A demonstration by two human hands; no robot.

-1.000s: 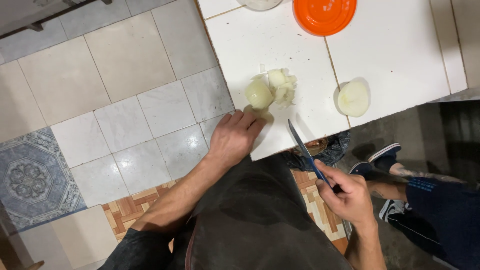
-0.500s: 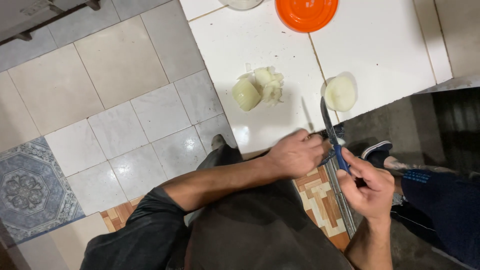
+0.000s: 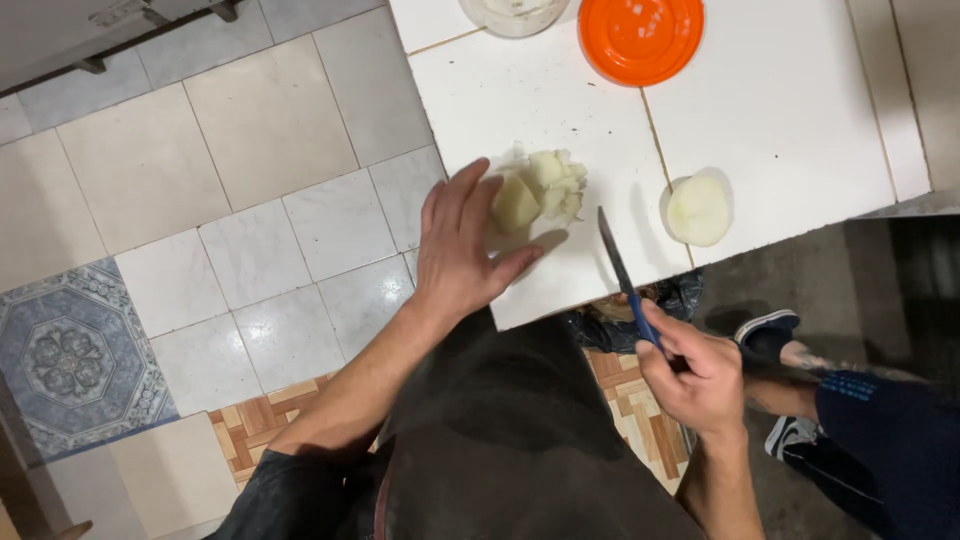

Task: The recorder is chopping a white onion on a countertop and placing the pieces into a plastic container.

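A pile of chopped pale onion pieces [image 3: 545, 190] lies on the white tiled counter [image 3: 800, 110]. My left hand [image 3: 462, 245] hovers flat beside the pile, fingers spread, fingertips just short of the pieces. My right hand [image 3: 695, 372] grips the blue handle of a knife [image 3: 622, 270], whose blade points up over the counter's front edge. A peeled onion half [image 3: 698, 211] rests cut side down to the right of the blade.
An orange lid or bowl [image 3: 640, 35] and a clear container [image 3: 512, 12] stand at the counter's back. Tiled floor [image 3: 250, 200] spreads to the left. Another person's dark trouser leg [image 3: 880, 440] and shoes [image 3: 765, 335] are at the lower right.
My left hand has moved from near the knife hand back left to the chopped pile. The knife has tilted slightly, its blade still over the counter edge.
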